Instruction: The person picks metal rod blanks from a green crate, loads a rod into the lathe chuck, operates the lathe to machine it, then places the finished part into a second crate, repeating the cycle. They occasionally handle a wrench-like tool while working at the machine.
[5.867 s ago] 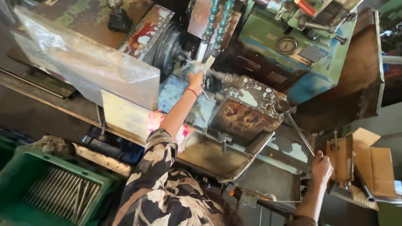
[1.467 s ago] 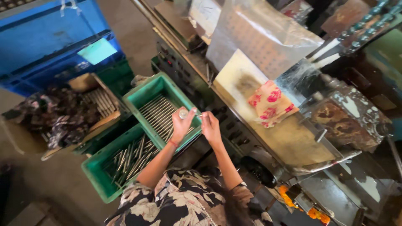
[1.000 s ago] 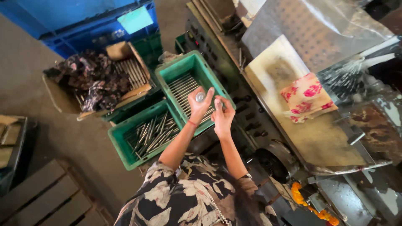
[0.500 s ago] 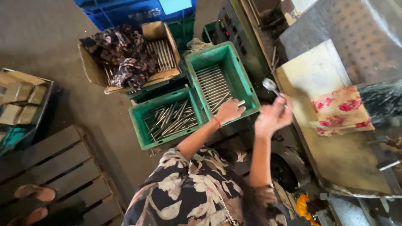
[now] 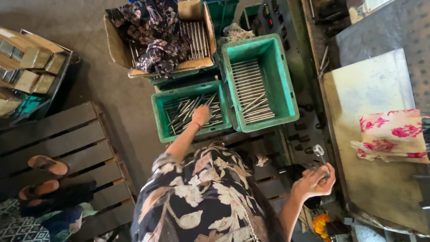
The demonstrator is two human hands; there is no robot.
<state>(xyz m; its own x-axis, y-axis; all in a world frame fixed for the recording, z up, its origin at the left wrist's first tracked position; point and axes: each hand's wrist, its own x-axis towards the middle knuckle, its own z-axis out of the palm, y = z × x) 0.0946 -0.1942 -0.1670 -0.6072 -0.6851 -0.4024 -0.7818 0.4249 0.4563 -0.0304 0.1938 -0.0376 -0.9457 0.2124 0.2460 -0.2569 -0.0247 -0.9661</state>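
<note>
My left hand (image 5: pixel 201 114) reaches down into the nearer green crate (image 5: pixel 161 117), resting on the loose metal rods (image 5: pixel 183 112) piled in it; its fingers curl downward and what they grip is hidden. My right hand (image 5: pixel 313 181) is raised beside the machine's flat metal tray (image 5: pixel 371 134), closed around the handle of a small shiny metal tool (image 5: pixel 319 150) with a ring-shaped head. A second, larger green crate (image 5: pixel 282 85) to the right holds rods (image 5: pixel 251 92) laid in neat rows.
A cardboard box (image 5: pixel 197 62) with more rods and a dark floral cloth (image 5: pixel 159 38) stands behind the crates. A pink floral cloth (image 5: pixel 394 134) lies on the tray. A wooden pallet (image 5: pixel 58 134), sandals (image 5: pixel 47 165) and stacked small boxes (image 5: pixel 31 67) are at left.
My left hand has dropped from the larger crate's edge into the nearer crate of loose rods. My right hand, with the shiny tool, has swung out to the right, towards the machine.
</note>
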